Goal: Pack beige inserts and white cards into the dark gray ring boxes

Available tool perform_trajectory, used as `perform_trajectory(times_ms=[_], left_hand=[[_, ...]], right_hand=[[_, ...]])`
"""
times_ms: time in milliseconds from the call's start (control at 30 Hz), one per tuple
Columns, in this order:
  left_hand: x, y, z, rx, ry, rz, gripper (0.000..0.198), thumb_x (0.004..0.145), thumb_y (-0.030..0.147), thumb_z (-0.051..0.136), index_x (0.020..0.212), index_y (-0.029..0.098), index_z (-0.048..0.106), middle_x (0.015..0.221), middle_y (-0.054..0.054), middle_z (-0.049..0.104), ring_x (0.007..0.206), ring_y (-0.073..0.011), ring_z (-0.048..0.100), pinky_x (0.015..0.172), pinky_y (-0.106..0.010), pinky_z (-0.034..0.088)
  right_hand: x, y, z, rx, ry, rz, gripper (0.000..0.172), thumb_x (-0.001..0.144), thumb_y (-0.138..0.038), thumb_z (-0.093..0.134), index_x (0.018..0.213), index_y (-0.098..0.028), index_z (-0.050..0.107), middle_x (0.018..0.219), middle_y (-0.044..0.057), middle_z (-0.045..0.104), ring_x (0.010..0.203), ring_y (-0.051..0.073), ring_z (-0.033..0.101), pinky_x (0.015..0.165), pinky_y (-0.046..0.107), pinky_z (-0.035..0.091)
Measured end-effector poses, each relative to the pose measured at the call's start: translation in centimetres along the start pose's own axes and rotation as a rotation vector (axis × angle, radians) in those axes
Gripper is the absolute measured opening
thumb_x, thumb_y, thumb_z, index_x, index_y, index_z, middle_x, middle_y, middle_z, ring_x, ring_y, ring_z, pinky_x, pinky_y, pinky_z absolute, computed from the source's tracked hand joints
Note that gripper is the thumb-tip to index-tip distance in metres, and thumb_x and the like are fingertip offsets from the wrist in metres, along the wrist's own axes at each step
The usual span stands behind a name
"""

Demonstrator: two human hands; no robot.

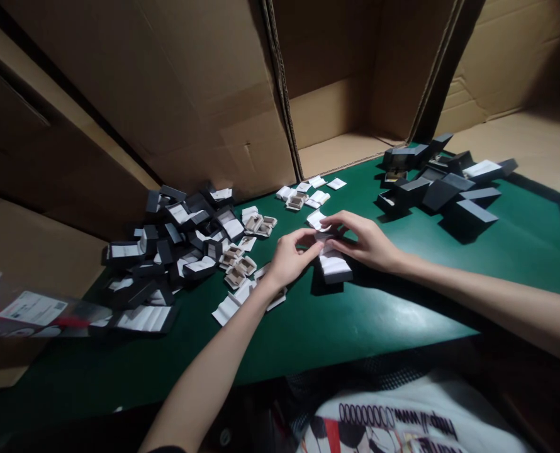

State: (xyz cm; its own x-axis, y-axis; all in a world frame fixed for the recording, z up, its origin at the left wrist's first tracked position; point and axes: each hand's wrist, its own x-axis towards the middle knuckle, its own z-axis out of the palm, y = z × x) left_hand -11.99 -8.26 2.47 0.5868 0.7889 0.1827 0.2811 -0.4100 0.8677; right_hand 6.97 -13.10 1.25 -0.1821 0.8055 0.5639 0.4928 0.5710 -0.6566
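Note:
Both of my hands meet over a small black box (pixel 335 277) with white padded lining, lying open on the green table. My left hand (pixel 287 258) comes from the left, with thumb and fingers closed on the box's side. From the right, my right hand (pixel 365 242) has its fingertips closed on a white folded insert (pixel 316 220) at the far end of the box. My fingers partly cover the box's middle, so how far the insert sits inside it cannot be seen.
To the left lies a heap of open black boxes (pixel 167 251) with white linings. Small white and brown inserts (pixel 235 277) are scattered beside it. More black boxes (pixel 438 182) are piled at the back right. Cardboard walls (pixel 204 100) stand behind the green table (pixel 403 302).

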Motion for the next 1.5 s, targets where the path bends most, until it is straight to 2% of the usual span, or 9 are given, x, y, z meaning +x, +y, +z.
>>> perform_trajectory(times_ms=[233, 367, 533, 700, 967, 1133, 1200, 1300, 1500], left_hand=[[-0.3, 0.7, 0.4, 0.132, 0.100, 0.033, 0.015, 0.077, 0.017, 0.056, 0.091, 0.018, 0.062, 0.089, -0.002, 0.068, 0.082, -0.0160, 0.064, 0.065, -0.022, 0.051], [-0.4, 0.9, 0.5, 0.220, 0.122, 0.051, 0.012, 0.078, 0.017, 0.054, 0.088, 0.018, 0.060, 0.087, -0.002, 0.067, 0.079, -0.0152, 0.063, 0.069, -0.024, 0.051], [-0.5, 1.1, 0.7, 0.228, 0.054, 0.099, 0.023, 0.073, 0.013, 0.057, 0.094, 0.019, 0.056, 0.089, -0.002, 0.065, 0.079, -0.0153, 0.063, 0.070, -0.024, 0.050], [-0.7, 1.5, 0.8, 0.266, 0.053, 0.115, 0.023, 0.068, 0.007, 0.055, 0.087, 0.020, 0.055, 0.083, 0.001, 0.063, 0.074, -0.0142, 0.061, 0.064, -0.023, 0.047], [-0.8, 1.9, 0.6, 0.270, 0.002, 0.147, 0.021, 0.066, 0.008, 0.057, 0.084, 0.019, 0.056, 0.081, 0.001, 0.064, 0.073, -0.0148, 0.060, 0.063, -0.022, 0.045], [-0.9, 2.3, -0.4, 0.243, -0.060, 0.169, 0.013, 0.074, 0.015, 0.058, 0.087, 0.019, 0.060, 0.083, 0.000, 0.065, 0.076, -0.0143, 0.061, 0.065, -0.022, 0.046], [-0.6, 2.2, -1.1, 0.260, -0.006, 0.161, 0.012, 0.072, 0.015, 0.060, 0.084, 0.018, 0.061, 0.082, 0.000, 0.065, 0.075, -0.0139, 0.060, 0.062, -0.021, 0.045], [0.1, 1.5, -2.6, 0.224, 0.219, 0.147, 0.014, 0.068, 0.013, 0.060, 0.081, 0.017, 0.062, 0.080, 0.000, 0.064, 0.071, -0.0128, 0.059, 0.057, -0.020, 0.045], [1.8, -0.8, -8.3, -0.065, 0.779, -0.017, 0.020, 0.068, 0.014, 0.058, 0.088, 0.015, 0.056, 0.078, 0.000, 0.061, 0.042, -0.0055, 0.053, 0.033, -0.014, 0.034]], right_hand=[[-0.2, -0.4, 0.2, 0.011, -0.134, 0.134, 0.034, 0.083, -0.034, 0.058, 0.113, -0.018, 0.056, 0.099, 0.008, 0.068, 0.085, 0.020, 0.063, 0.071, 0.030, 0.049], [-0.2, -0.3, 0.3, 0.006, -0.147, 0.158, 0.024, 0.082, -0.032, 0.057, 0.102, -0.017, 0.060, 0.087, 0.005, 0.068, 0.075, 0.018, 0.060, 0.064, 0.027, 0.045], [-0.3, -0.1, 0.2, 0.021, -0.104, 0.157, 0.015, 0.079, -0.025, 0.056, 0.091, -0.017, 0.060, 0.082, 0.004, 0.067, 0.071, 0.017, 0.057, 0.061, 0.026, 0.042], [-0.3, -0.6, 0.2, -0.006, -0.080, 0.119, 0.009, 0.076, -0.026, 0.058, 0.076, -0.018, 0.055, 0.068, 0.000, 0.060, 0.060, 0.013, 0.049, 0.055, 0.024, 0.037], [-0.4, -1.1, -0.2, -0.068, -0.079, 0.035, 0.008, 0.078, -0.025, 0.054, 0.075, -0.018, 0.053, 0.065, 0.000, 0.059, 0.056, 0.012, 0.047, 0.053, 0.024, 0.035], [-0.5, -0.9, -0.5, -0.023, -0.119, 0.045, 0.012, 0.083, -0.028, 0.054, 0.088, -0.019, 0.059, 0.077, 0.003, 0.065, 0.065, 0.015, 0.056, 0.059, 0.025, 0.042], [-0.4, -0.8, -0.6, 0.022, -0.147, 0.075, 0.024, 0.084, -0.034, 0.058, 0.103, -0.019, 0.058, 0.086, 0.004, 0.066, 0.071, 0.016, 0.059, 0.064, 0.026, 0.045], [-0.3, -0.5, -0.8, 0.069, -0.167, 0.109, 0.040, 0.084, -0.040, 0.060, 0.118, -0.021, 0.051, 0.097, 0.005, 0.067, 0.077, 0.017, 0.062, 0.069, 0.029, 0.049], [-0.3, 0.0, -0.8, 0.011, -0.178, 0.135, 0.030, 0.088, -0.040, 0.051, 0.110, -0.020, 0.054, 0.098, 0.008, 0.067, 0.078, 0.019, 0.063, 0.065, 0.032, 0.049]])
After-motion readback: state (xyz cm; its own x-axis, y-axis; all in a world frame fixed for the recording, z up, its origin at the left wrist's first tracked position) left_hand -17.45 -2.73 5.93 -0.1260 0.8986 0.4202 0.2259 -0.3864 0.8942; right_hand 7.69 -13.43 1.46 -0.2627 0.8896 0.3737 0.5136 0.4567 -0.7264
